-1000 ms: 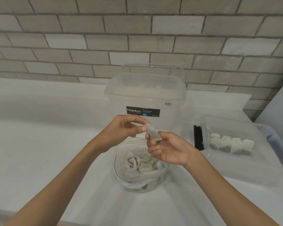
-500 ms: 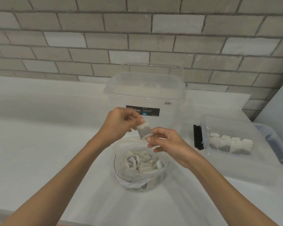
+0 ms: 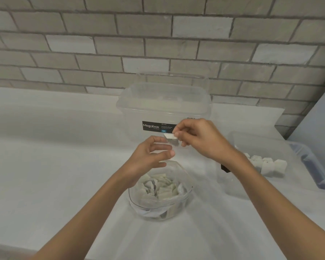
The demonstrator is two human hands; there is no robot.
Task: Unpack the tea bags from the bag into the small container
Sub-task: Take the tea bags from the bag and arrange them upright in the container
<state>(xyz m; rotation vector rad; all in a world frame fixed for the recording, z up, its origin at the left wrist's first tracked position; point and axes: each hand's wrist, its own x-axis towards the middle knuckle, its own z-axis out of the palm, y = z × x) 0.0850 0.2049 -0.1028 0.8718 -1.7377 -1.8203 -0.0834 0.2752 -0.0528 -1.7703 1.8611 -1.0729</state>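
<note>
The right hand (image 3: 201, 139) pinches one tea bag (image 3: 170, 137) between thumb and curled fingers (image 3: 178, 131), in the air above the clear bag (image 3: 176, 167). The left hand (image 3: 148, 156) hangs just below it, fingers loosely spread and holding nothing. The bag sits on the bench (image 3: 54, 175), heaped with loose tea bags (image 3: 161, 186). The small container (image 3: 233, 184) lies to the right with a row of tea bags (image 3: 266, 165) inside. A tall Megabox tub (image 3: 163, 102) stands behind the hands.

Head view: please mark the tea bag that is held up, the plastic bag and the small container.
tea bag (image 3: 170, 137), head view, its white body.
plastic bag (image 3: 137, 200), head view, its clear front wall.
small container (image 3: 233, 184), head view, its bare near-left wall.
</note>
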